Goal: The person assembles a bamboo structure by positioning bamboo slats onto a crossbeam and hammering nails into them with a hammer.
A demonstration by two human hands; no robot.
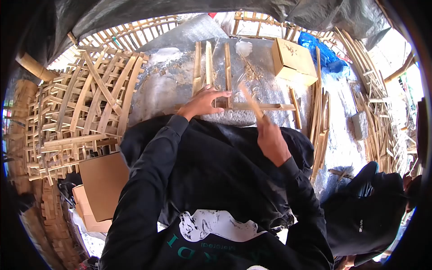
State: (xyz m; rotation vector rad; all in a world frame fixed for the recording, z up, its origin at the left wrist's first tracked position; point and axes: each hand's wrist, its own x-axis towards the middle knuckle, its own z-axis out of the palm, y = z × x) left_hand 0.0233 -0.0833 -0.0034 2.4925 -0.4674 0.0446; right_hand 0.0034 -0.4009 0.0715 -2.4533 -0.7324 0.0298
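Note:
My right hand [272, 140] is closed around the wooden handle of a hammer [252, 102]; its head is blurred by motion. My left hand [204, 102] rests over the bamboo slats, thumb and forefinger spread apart near a joint. Three upright bamboo slats, one of them the right slat [228, 67], run away from me, side by side. A horizontal bamboo strip [265, 106] crosses at their near end, partly hidden by my left hand. Whether a nail stands at the joint is too small to tell.
A stack of woven bamboo panels [85, 96] stands on the left, above a cardboard box [105, 184]. Another cardboard box [294, 60] and a blue plastic bag [326, 56] are at the back right. Long bamboo strips [320, 121] lie right; a person [366, 211] in dark clothes sits beside me.

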